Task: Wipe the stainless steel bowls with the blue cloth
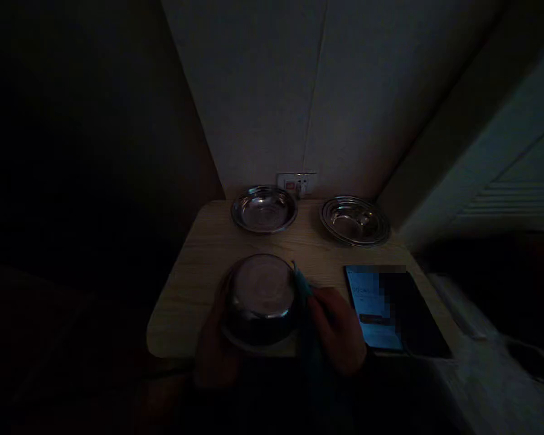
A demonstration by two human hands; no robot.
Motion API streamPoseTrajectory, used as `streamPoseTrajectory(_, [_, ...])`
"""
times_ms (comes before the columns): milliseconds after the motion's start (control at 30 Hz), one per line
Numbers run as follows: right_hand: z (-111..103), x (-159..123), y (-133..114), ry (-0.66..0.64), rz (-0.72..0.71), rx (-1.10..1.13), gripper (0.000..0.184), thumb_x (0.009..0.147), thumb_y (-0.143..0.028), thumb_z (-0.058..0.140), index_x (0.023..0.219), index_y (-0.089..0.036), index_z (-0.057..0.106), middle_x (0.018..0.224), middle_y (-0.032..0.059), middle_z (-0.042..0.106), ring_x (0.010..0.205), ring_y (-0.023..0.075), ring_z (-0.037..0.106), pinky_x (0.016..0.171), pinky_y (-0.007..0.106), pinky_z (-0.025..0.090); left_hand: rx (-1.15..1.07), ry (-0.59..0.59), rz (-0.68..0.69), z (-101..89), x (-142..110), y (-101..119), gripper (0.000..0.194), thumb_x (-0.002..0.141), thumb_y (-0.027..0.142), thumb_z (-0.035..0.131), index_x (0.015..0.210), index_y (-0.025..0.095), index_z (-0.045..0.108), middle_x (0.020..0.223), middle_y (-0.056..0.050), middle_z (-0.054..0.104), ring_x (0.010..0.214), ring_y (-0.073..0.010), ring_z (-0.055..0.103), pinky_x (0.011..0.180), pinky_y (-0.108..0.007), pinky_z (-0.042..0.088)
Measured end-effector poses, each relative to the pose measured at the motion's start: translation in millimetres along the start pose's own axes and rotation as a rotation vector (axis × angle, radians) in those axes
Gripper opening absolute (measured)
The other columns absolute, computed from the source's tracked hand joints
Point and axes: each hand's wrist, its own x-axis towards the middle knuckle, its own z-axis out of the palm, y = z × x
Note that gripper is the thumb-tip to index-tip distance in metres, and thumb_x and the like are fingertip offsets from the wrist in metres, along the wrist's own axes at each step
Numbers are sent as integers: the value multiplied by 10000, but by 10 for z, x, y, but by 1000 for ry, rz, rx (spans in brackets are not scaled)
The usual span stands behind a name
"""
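Note:
A shiny metal bowl (263, 290), bottom side facing up, is held over the front of the small wooden table (188, 266). My left hand (215, 344) grips its rim from the left, with some fingers hidden in the dark. At the bowl's right side, my right hand (338, 329) is closed on a teal cloth (303, 287), which touches the bowl's wall and hangs down below the hand. One metal dish (264, 209) lies face up at the table's back left. Another metal dish (354, 220), seemingly stacked with others, lies at the back right.
A tablet (374, 314) with a partly lit screen lies on the table's right side, close to my right hand. A wall socket (298, 182) with a plug sits behind the table. The room is very dark, and a wall (263, 109) rises at the back.

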Motion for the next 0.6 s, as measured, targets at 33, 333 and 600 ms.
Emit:
streamPoseTrajectory(33, [13, -8, -7, -14, 8, 1, 197, 865, -245, 454, 973, -162, 596, 869, 66, 597, 836, 171, 556, 746, 315, 452, -19, 26, 30, -28, -14, -29, 340, 780, 358, 511, 1062, 208, 627, 1108, -47, 636, 1122, -237, 508, 993, -388, 368])
streamPoseTrajectory(333, [-22, -54, -40, -1, -45, -36, 177, 850, -236, 486, 980, -176, 591, 812, 51, 584, 766, 161, 554, 677, 288, 455, 142, 155, 232, -224, 18, -246, 306, 745, 367, 547, 995, 221, 646, 1110, -38, 630, 1158, -250, 471, 1002, -402, 350])
streamPoseTrajectory(600, [27, 93, -295, -91, -426, -341, 144, 833, -204, 505, 909, -177, 625, 707, 43, 588, 691, 171, 496, 645, 327, 355, 335, 70, 494, -536, 152, -358, 285, 650, 260, 631, 933, 238, 653, 1096, -27, 627, 1197, -277, 418, 972, -405, 388])
